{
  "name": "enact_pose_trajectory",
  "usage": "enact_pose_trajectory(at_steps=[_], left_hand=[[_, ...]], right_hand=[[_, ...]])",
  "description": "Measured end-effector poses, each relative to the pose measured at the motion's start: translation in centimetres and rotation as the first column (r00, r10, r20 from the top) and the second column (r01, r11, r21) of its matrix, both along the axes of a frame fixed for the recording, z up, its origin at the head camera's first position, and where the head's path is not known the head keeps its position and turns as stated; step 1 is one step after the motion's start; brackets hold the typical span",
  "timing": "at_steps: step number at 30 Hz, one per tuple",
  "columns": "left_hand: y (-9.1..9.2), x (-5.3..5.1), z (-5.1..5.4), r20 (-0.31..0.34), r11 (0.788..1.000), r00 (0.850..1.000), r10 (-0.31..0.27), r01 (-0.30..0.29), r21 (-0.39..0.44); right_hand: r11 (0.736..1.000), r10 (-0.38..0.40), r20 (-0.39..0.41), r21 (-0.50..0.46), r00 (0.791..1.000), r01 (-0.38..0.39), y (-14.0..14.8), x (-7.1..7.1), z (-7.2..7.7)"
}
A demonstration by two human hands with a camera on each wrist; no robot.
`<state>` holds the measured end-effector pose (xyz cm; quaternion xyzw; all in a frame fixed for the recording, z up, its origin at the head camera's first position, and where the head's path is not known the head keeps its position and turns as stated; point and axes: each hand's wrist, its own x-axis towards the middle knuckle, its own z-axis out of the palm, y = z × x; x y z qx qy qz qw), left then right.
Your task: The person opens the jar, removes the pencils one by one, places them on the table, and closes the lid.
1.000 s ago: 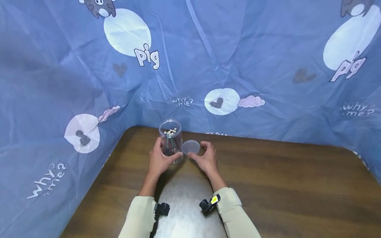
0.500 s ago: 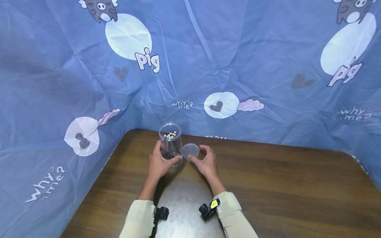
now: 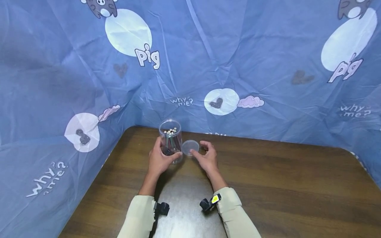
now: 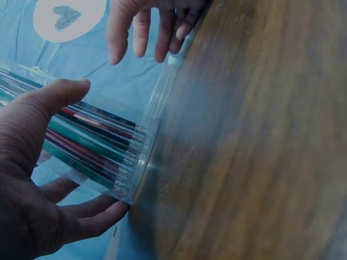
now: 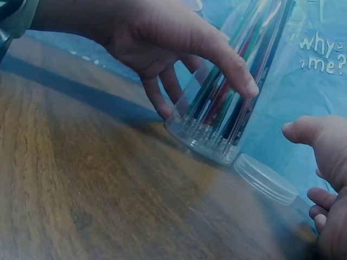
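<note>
A clear plastic jar (image 3: 175, 143) stands upright on the table, its top uncovered. Several dark, green and red pencils (image 5: 219, 103) fill it, their pale ends grouped below the rim. My left hand (image 3: 160, 161) holds the jar low on its side, thumb across the front and fingers around the far side. Just right of the jar a round translucent lid (image 5: 265, 177) lies flat on the table. My right hand (image 3: 206, 158) hovers about the lid, thumb and fingers spread with a gap between them. In the right wrist view it appears apart from the lid.
The brown wooden table (image 3: 268, 178) extends far to the right. A blue printed cloth (image 3: 190, 59) hangs behind it and along its left side. Black wrist cameras (image 3: 163, 208) sit on both sleeves.
My right thumb has shifted slightly forward and right at the lid's near edge. Jar, lid and left hand keep their places; the head view tilted a little and came back.
</note>
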<state>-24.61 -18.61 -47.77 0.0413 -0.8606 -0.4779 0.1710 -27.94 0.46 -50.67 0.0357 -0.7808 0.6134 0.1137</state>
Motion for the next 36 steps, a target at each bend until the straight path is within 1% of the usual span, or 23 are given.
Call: enact_pose_trajectory(at_steps=[5,8,10,12,15,18,24,27,30,34,36], left_hand=[[0.0,-0.1,0.0,-0.023,1.0,1.0,-0.008,0.008,0.006],[-0.2,-0.1,-0.1,-0.041,1.0,0.999,-0.01,0.01,0.007],[-0.2,-0.1,-0.2,-0.035,1.0,0.999,-0.003,0.003,0.011],[-0.3,0.0,-0.2,-0.017,1.0,1.0,0.002,-0.002,0.015],[-0.2,0.1,-0.1,0.006,1.0,1.0,0.004,-0.004,0.016],[0.0,0.0,0.0,0.005,1.0,1.0,-0.006,0.006,0.01],[0.0,-0.1,0.0,-0.013,1.0,1.0,-0.007,0.007,0.0],[0.0,-0.1,0.0,-0.024,1.0,1.0,0.0,0.0,0.001],[-0.1,-0.2,-0.1,-0.025,1.0,1.0,0.001,-0.001,0.004],[-0.1,-0.2,-0.1,-0.009,1.0,1.0,-0.003,0.003,0.009],[-0.1,-0.2,0.0,-0.005,1.0,1.0,-0.005,0.005,0.007]], right_hand=[[0.997,0.012,0.02,-0.083,1.0,-0.01,0.1,-0.3,0.2],[0.991,0.012,0.005,-0.133,1.0,-0.012,0.1,-0.3,0.5],[0.986,0.016,-0.02,-0.164,1.0,-0.019,0.0,-0.2,1.0],[0.983,0.018,-0.049,-0.183,0.999,-0.027,-0.1,0.0,1.7],[0.982,0.027,-0.109,-0.181,0.994,-0.047,-0.3,0.4,3.0],[0.984,0.032,-0.16,-0.165,0.987,-0.058,-0.4,0.8,4.3],[0.978,0.093,-0.248,-0.16,0.964,-0.135,-1.0,1.4,7.2],[0.98,0.124,-0.264,-0.116,0.957,-0.159,-1.2,1.5,8.5],[0.983,0.154,-0.257,-0.055,0.954,-0.174,-1.4,1.6,9.8],[0.981,0.191,-0.255,0.066,0.948,-0.18,-1.8,1.5,11.1],[0.974,0.21,-0.263,0.145,0.942,-0.177,-2.1,1.5,11.6]])
